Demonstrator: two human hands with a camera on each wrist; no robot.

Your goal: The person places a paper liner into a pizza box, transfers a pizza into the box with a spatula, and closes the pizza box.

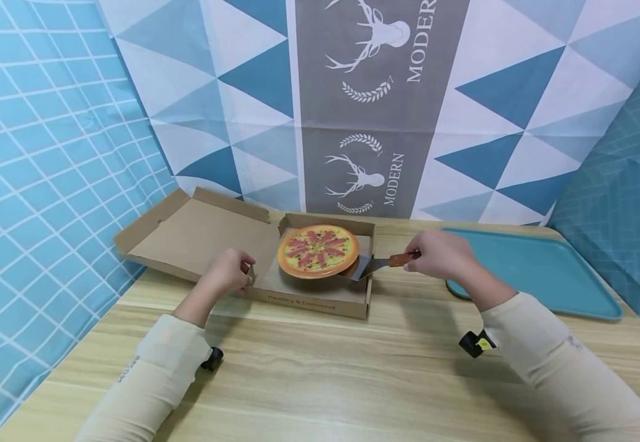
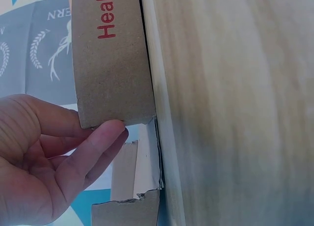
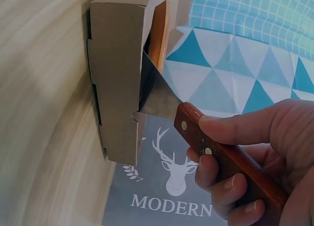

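Note:
A round pizza (image 1: 320, 248) with an orange rim and red strips on top lies in an open cardboard pizza box (image 1: 303, 302). My right hand (image 1: 443, 253) grips the wooden handle (image 3: 230, 157) of a pizza server from the right side. The server's metal blade (image 1: 361, 268) crosses the box's right wall and reaches under the pizza's edge, which hides its tip. At the front left corner of the box, my left hand (image 1: 230, 271) pinches the end of the front wall (image 2: 115, 88) between thumb and fingers.
The box's lid (image 1: 204, 230) lies folded back to the left, beside the blue tiled wall covering (image 1: 49, 153). On the right of the wooden table (image 1: 320, 380) is a teal tray (image 1: 530, 267). A patterned wall covering (image 1: 265, 92) rises behind the box.

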